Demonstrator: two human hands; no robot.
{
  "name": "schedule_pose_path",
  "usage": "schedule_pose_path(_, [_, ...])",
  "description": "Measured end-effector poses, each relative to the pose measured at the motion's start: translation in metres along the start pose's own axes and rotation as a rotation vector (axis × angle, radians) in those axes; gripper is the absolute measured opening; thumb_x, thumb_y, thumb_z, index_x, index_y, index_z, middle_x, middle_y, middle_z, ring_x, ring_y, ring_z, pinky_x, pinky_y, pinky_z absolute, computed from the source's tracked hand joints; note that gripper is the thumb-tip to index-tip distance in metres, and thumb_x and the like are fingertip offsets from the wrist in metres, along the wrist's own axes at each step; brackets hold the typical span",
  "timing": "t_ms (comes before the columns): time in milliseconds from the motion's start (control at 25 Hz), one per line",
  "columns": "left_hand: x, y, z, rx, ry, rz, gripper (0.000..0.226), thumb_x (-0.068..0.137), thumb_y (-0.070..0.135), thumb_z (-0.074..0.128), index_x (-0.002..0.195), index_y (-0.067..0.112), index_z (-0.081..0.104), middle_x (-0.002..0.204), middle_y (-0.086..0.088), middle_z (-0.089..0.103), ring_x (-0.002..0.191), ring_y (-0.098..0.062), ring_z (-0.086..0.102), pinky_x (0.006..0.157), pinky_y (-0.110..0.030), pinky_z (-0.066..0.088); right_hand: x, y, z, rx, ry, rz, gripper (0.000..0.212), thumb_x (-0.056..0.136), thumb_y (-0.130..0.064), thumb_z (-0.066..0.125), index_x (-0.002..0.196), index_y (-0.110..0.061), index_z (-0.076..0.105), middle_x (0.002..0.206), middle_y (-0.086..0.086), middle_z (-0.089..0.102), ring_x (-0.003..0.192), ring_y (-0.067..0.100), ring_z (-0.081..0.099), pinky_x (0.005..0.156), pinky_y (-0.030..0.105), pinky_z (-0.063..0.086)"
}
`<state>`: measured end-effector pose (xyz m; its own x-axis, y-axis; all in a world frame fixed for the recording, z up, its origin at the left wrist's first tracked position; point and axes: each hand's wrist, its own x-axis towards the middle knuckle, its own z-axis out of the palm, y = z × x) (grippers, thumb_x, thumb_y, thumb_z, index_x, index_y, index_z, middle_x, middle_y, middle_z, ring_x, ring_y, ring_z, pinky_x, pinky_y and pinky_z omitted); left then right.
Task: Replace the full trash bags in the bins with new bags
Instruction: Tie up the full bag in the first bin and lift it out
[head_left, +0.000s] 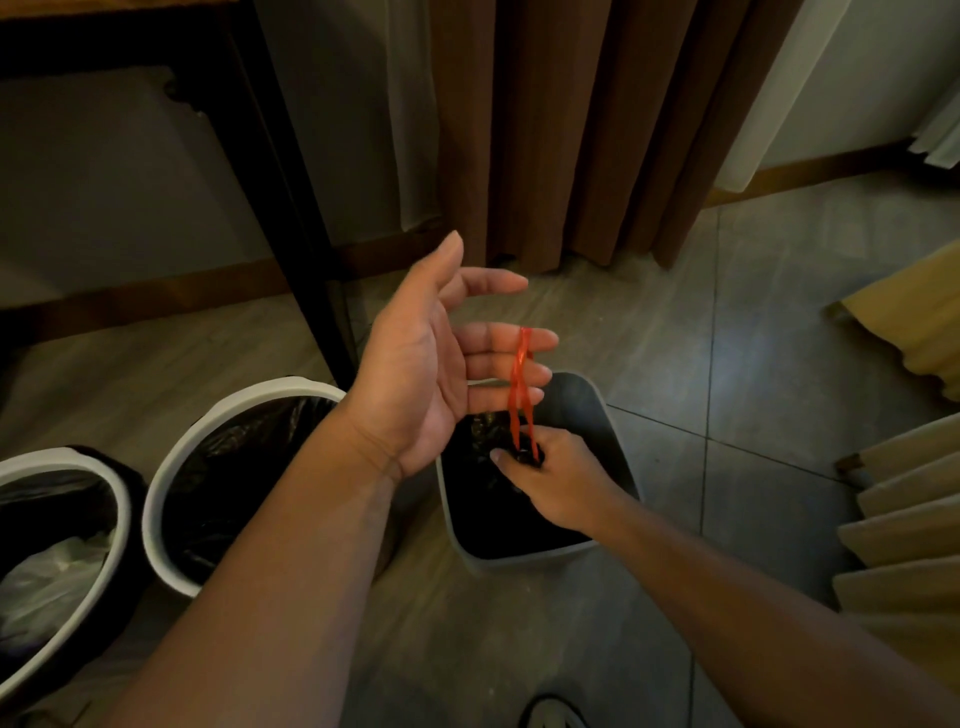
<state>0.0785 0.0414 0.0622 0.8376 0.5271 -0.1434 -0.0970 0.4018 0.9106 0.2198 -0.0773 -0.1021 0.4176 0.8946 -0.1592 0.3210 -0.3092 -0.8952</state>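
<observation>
A grey rectangular bin (597, 410) stands on the floor in the middle, with a black trash bag (483, 499) inside it. My right hand (550, 478) reaches into the bin and grips the gathered neck of the bag. A red drawstring (519, 384) rises from that neck and loops over the fingers of my left hand (441, 358). My left hand is held above the bin, palm up, fingers straight and spread.
Two round white bins lined with black bags stand at the left, one (218, 431) beside the grey bin, another (104, 483) at the edge holding pale rubbish. A dark table leg (296, 218), brown curtains (571, 130) and beige furniture (904, 525) ring the tiled floor.
</observation>
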Motion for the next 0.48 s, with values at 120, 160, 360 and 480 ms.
schedule_pose_path(120, [0.000,-0.003,0.007,-0.011,0.047,0.032,0.058,0.095,0.062,0.053,0.126,0.014,0.064,0.114,-0.023,0.076,0.090,-0.033,0.076,0.078,-0.045,0.061,0.003,-0.003,-0.005,-0.031,0.067,0.006,0.026,0.090,-0.034,0.082,0.107,-0.038,0.063,0.091,-0.016,0.076,0.085,-0.004,0.071,0.082,0.027,0.057])
schedule_pose_path(160, [0.000,-0.004,0.009,-0.002,0.072,0.036,0.054,0.095,0.058,0.055,0.125,0.014,0.065,0.115,-0.020,0.077,0.089,-0.030,0.075,0.077,-0.043,0.061,0.002,-0.007,-0.009,-0.023,0.080,0.001,0.042,0.085,-0.040,0.085,0.116,-0.042,0.058,0.102,-0.016,0.075,0.094,-0.003,0.071,0.088,0.029,0.058])
schedule_pose_path(360, [-0.003,-0.008,0.013,0.060,0.046,0.008,0.049,0.099,0.054,0.054,0.125,0.014,0.066,0.118,-0.015,0.077,0.095,-0.031,0.075,0.089,-0.049,0.061,0.001,-0.023,-0.016,-0.029,0.069,-0.217,0.040,0.082,-0.066,0.078,0.116,-0.051,0.065,0.110,-0.021,0.073,0.101,-0.003,0.071,0.078,0.016,0.059])
schedule_pose_path(480, [-0.003,0.005,0.017,0.048,0.015,0.033,0.050,0.097,0.055,0.054,0.125,0.016,0.067,0.120,-0.016,0.076,0.107,-0.034,0.075,0.092,-0.052,0.061,0.004,-0.015,-0.004,-0.028,0.117,-0.152,0.030,0.090,-0.067,0.064,0.087,-0.038,0.071,0.078,-0.012,0.073,0.068,0.002,0.070,0.059,0.016,0.052])
